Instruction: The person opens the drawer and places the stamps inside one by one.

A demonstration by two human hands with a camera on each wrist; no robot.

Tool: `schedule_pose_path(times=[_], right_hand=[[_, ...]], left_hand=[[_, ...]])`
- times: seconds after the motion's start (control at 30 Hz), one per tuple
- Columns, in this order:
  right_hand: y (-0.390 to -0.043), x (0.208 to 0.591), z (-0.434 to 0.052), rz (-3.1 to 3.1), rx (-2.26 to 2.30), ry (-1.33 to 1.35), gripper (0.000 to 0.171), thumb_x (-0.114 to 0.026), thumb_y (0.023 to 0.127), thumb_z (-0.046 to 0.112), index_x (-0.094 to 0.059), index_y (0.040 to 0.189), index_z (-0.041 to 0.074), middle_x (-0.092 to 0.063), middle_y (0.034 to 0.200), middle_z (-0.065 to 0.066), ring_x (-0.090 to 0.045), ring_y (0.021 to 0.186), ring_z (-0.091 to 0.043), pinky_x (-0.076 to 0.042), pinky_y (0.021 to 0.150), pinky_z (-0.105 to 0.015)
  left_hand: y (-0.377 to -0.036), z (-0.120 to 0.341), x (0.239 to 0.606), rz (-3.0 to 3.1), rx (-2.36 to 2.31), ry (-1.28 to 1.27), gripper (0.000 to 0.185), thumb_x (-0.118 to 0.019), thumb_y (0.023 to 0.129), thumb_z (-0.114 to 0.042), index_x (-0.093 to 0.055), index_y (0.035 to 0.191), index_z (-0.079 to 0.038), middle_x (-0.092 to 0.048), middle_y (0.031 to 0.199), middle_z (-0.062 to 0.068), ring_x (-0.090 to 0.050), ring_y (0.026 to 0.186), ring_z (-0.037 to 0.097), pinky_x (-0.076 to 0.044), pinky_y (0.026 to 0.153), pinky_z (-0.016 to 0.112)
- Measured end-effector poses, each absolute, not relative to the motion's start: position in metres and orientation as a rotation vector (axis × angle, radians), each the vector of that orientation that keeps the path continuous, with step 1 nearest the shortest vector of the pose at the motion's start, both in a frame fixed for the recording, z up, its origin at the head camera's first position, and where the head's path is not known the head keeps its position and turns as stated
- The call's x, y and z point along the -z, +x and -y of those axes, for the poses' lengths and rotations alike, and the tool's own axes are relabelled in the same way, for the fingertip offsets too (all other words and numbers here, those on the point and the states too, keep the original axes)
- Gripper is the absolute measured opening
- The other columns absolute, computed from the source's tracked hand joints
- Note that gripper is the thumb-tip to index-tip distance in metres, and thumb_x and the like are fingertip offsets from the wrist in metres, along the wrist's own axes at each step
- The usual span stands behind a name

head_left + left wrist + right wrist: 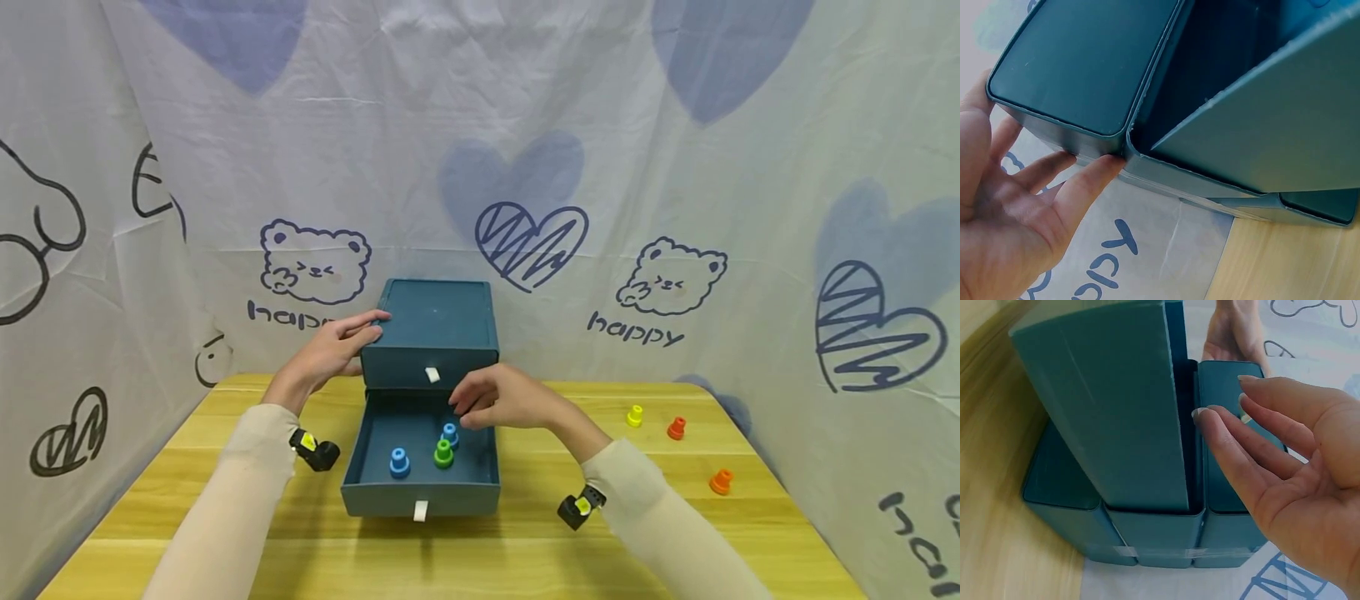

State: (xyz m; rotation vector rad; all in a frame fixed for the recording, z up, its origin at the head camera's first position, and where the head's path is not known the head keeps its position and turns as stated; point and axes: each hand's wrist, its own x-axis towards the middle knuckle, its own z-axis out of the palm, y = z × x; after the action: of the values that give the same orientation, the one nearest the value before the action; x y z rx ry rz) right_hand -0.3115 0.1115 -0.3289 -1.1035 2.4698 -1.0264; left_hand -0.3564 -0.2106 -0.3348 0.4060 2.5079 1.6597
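A dark teal drawer cabinet (437,312) stands on the table with one drawer (422,498) pulled out below a closed top drawer (397,367). Inside the pulled-out drawer stand a green peg-like piece (443,454), a blue one (400,463) at the left and another blue one (450,434) behind the green. My left hand (324,357) touches the cabinet's left side and top edge, its fingers spread in the left wrist view. Over the right part of the pulled-out drawer hovers my right hand (510,398), fingers loosely bent, thumb apart and nothing between them.
On the table's right side stand a yellow piece (635,416), a red piece (677,428) and an orange piece (722,482). White tabs stick out from the drawer fronts. A printed white cloth (420,183) hangs behind the wooden table (570,533) and at both sides.
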Motion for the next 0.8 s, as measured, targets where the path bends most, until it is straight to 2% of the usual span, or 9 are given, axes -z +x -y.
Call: schedule_pose_path(times=[0.4,0.6,0.8], right_hand=[[-0.29,0.326,-0.125,-2.476,1.07,-1.153,0.033,-0.076,0.094,0.014,-0.07,0.125,0.002,-0.074,0.116,-0.018,-0.072,0.096,-0.013,-0.062,0.093,-0.035],[-0.271,0.325,-0.128,-2.476,1.091,-1.139,0.03,-0.076,0.094,0.016,-0.071,0.123,0.01,-0.075,0.113,-0.015,-0.072,0.093,-0.01,-0.062,0.09,-0.029],[-0.251,0.326,-0.127,-2.464,1.086,-1.135,0.028,-0.076,0.094,0.016,-0.073,0.121,0.012,-0.076,0.108,-0.01,-0.071,0.089,-0.008,-0.063,0.082,-0.025]], left_hand=[[-0.357,0.211,0.337,-2.5,-1.663,0.403,0.053,-0.05,0.109,-0.043,-0.042,0.158,-0.025,-0.023,0.171,0.017,-0.026,0.156,0.044,-0.044,0.112,0.064],[-0.357,0.211,0.336,-2.507,-1.661,0.4,0.053,-0.05,0.108,-0.044,-0.043,0.158,-0.025,-0.024,0.171,0.017,-0.028,0.156,0.043,-0.046,0.111,0.062],[-0.359,0.211,0.335,-2.488,-1.682,0.388,0.052,-0.05,0.109,-0.042,-0.044,0.157,-0.025,-0.023,0.172,0.015,-0.028,0.156,0.041,-0.046,0.111,0.061]])
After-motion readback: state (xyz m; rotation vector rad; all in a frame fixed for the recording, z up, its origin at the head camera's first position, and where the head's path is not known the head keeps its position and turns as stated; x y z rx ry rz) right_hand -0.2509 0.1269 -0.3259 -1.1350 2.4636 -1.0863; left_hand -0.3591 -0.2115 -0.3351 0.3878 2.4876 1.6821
